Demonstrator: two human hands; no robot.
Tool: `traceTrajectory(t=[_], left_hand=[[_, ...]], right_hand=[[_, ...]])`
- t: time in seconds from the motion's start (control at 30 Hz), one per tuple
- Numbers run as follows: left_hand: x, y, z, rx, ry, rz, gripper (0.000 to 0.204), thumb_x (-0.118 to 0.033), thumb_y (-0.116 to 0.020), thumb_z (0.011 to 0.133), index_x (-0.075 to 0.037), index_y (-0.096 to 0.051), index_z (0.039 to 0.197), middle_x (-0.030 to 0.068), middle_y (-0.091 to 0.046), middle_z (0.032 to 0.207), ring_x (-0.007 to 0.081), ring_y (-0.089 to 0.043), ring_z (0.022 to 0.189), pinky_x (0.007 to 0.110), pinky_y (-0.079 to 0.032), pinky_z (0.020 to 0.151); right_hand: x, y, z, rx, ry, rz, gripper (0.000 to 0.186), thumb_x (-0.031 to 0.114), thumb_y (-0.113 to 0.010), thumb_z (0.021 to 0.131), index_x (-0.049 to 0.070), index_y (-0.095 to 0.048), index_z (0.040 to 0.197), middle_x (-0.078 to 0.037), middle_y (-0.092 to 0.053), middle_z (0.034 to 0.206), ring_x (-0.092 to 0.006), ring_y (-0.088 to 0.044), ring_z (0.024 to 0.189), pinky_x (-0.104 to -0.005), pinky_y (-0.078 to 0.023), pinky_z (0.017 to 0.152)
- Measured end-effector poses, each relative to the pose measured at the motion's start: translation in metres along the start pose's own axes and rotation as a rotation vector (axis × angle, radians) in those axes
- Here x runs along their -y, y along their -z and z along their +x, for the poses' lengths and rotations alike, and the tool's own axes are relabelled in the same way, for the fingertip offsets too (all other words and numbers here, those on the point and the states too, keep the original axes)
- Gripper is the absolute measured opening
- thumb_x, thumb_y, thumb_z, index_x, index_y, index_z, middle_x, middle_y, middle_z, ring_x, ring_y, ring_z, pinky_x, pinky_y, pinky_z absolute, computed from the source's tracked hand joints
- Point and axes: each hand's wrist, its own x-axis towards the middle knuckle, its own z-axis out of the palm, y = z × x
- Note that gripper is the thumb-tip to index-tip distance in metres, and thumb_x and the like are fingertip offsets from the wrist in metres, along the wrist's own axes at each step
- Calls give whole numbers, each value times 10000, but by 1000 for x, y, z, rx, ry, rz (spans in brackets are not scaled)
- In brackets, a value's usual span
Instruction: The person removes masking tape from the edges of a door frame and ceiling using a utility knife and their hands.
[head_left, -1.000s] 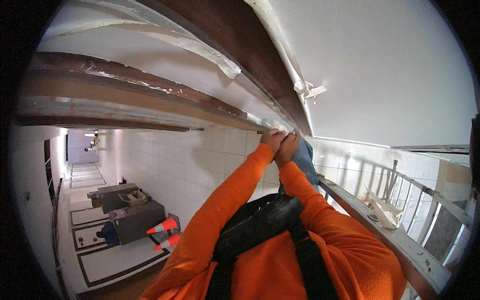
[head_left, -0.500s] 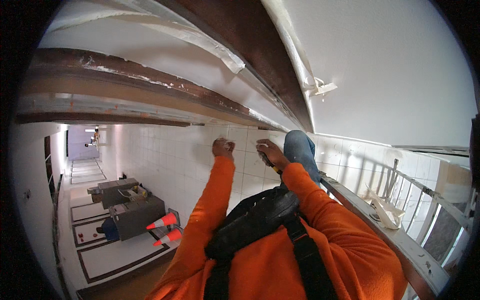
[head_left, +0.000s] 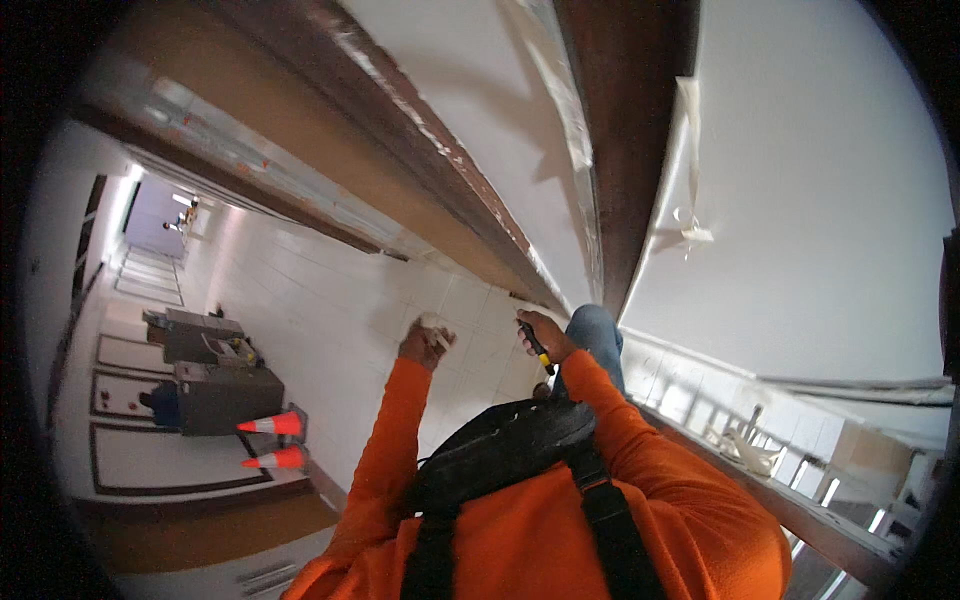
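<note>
Left hand [head_left: 426,345] in a curl around a crumpled whitish scrap [head_left: 431,321], right hand [head_left: 547,333] tight around a stick-shaped black-and-yellow tool [head_left: 537,347]

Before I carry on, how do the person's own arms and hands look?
The left sleeve and right sleeve are long and orange, reaching about to the wrists, with no clear markings. The left hand and right hand wear no gloves.
</note>
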Motion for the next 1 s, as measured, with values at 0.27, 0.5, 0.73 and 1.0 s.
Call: traceTrajectory(t=[0.27, 0.5, 0.73, 1.0], left_hand=[[89, 6, -37, 541, 3, -386, 238, -252, -620, 850, -43, -597, 738, 142, -608, 698, 366, -623, 757, 574, -512, 899], [28, -144, -31, 225, 252, -218, 234, -275, -536, 981, -64, -629, 1022, 65, -586, 743, 251, -576, 620, 490, -575, 684], [9, -211, -12, 701, 144, 28, 252, -156, -562, 995, -37, -587, 1215, 31, -527, 758, 147, -538, 672, 332, -490, 617], [-34, -263, -66, 821, 87, 268, 305, -310, -653, 989, -67, -639, 1172, -5, -562, 777, 139, -609, 692, 313, -535, 636]], right_hand=[[-25, -16, -13, -219, 294, -549, 321, 392, -530, 987, 98, -627, 901, -48, -568, 662, -190, -553, 526, -353, -500, 550], [26, 22, -54, -279, 384, -1898, 367, 296, -466, 1017, 83, -643, 1258, -246, -689, 1127, -413, -659, 1060, -478, -519, 917], [84, -37, -167, -513, 329, -1296, 557, 472, -619, 959, -61, -679, 1112, -209, -700, 948, -297, -684, 875, -432, -527, 756], [76, -118, -318, -459, 310, -1378, 566, 519, -486, 1035, -16, -651, 1121, -260, -718, 994, -422, -697, 974, -481, -519, 853]])
